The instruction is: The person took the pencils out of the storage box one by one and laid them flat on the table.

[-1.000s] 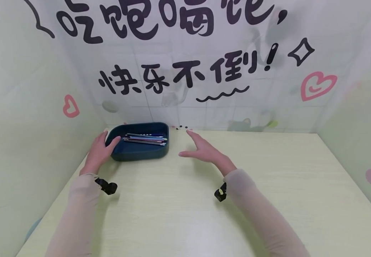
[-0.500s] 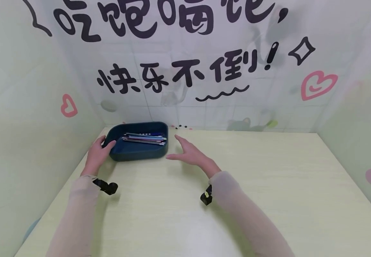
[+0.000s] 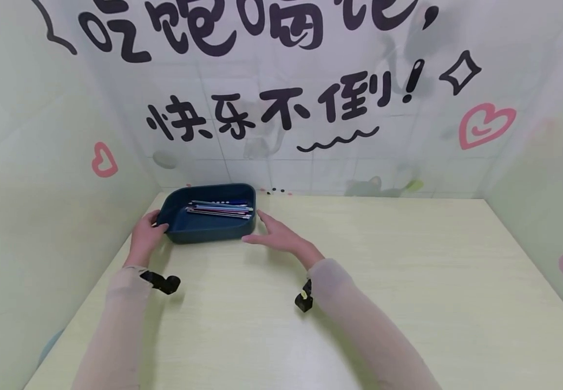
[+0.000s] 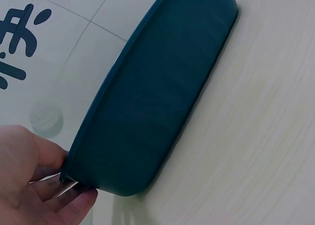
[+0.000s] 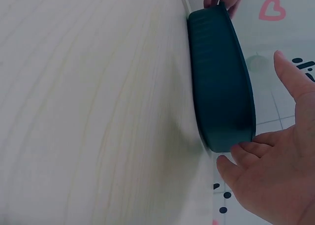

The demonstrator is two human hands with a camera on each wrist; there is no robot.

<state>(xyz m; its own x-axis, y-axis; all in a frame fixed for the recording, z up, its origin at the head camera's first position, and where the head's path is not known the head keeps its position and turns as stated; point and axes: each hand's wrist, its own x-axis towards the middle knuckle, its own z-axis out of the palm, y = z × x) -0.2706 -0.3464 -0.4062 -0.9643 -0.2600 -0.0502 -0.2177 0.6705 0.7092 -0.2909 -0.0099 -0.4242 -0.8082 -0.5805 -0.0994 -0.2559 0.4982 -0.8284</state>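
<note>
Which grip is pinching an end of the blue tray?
The left grip, pinching one end of the tray at its rim. The right grip, at the other end, has its thumb spread away.

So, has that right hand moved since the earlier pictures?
Yes. In the head view, the right hand has moved left against the black wavy line behind, closing in on the dark blue tray.

Before me: white back wall with grid lines, bold black Chinese lettering. Pale-green left wall, similar right wall. Below me, pale wood-grained table, soft glare near centre.
</note>
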